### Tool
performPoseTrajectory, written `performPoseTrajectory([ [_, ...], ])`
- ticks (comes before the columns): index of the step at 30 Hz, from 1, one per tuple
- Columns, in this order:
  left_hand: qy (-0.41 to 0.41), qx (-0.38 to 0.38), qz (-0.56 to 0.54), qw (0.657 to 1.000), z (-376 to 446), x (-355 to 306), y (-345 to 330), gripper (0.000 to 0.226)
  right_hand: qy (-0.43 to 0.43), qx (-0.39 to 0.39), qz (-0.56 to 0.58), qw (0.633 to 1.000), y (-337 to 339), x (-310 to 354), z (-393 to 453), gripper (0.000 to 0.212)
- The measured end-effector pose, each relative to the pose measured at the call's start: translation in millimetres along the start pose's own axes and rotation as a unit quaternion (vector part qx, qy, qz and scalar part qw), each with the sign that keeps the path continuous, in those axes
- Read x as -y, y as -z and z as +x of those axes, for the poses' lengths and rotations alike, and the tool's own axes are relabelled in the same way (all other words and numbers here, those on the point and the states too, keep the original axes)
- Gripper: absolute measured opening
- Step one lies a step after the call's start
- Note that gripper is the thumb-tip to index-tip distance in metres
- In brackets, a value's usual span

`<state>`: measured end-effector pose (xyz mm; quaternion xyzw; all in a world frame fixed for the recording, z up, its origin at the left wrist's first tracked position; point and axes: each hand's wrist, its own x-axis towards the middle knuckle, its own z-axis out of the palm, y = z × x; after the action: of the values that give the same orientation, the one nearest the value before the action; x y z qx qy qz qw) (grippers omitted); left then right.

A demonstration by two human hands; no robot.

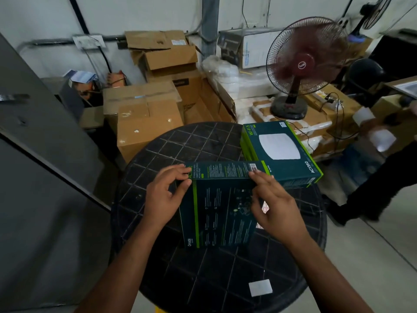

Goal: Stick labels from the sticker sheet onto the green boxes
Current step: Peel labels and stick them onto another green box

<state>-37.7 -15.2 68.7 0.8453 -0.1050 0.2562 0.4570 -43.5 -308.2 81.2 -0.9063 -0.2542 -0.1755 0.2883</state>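
Head cam only, so this is all I've got. Using the round black bench (180, 143) as the landmark: the green box (216, 206) I'm working on sits right about at its middle, propped up so the big printed back panel faces me and the narrow top side tilts away. It's dark teal with lime green stripes down the edges and loads of tiny white print I can't read. There's a small white barcode label (253, 167) on that narrow top side, near its right end.

My left hand (165, 195) is gripping the box's upper left corner, thumb on the near face and fingers curled over the top edge. My right hand (274, 204) is on the upper right part, fingertips pressing at the top edge just below that label, so it's closed on the box too, as far as I can see.

A stack of green boxes (282, 152) sits at the bench's far right edge, touching the one I'm holding; the top one shows a white square device picture and "AC1350".

A bit of the sticker sheet (264, 208) peeks out under my right hand, mostly hidden. A loose white paper piece (260, 287) lies at the bench's near right edge, can't tell if it's a label or backing.

Beyond the bench: cardboard boxes (146, 118) and a maroon fan (302, 64), with a blurry person (383, 172) cut off at the right.
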Motion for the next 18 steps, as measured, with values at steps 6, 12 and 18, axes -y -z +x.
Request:
performPoseTrajectory([
  [6,-0.042,0.059,0.177,0.982,11,-24,-9,0.008,-0.072,-0.060,0.074,0.993,17,-3,6,0.018],
  [12,-0.023,0.091,0.132,0.987,18,-31,-20,0.010,-0.066,-0.062,0.096,0.991,14,-16,5,0.019],
  [18,-0.025,0.094,0.180,0.979,23,-40,-22,0.016,-0.104,-0.111,0.086,0.985,24,5,21,0.002],
])
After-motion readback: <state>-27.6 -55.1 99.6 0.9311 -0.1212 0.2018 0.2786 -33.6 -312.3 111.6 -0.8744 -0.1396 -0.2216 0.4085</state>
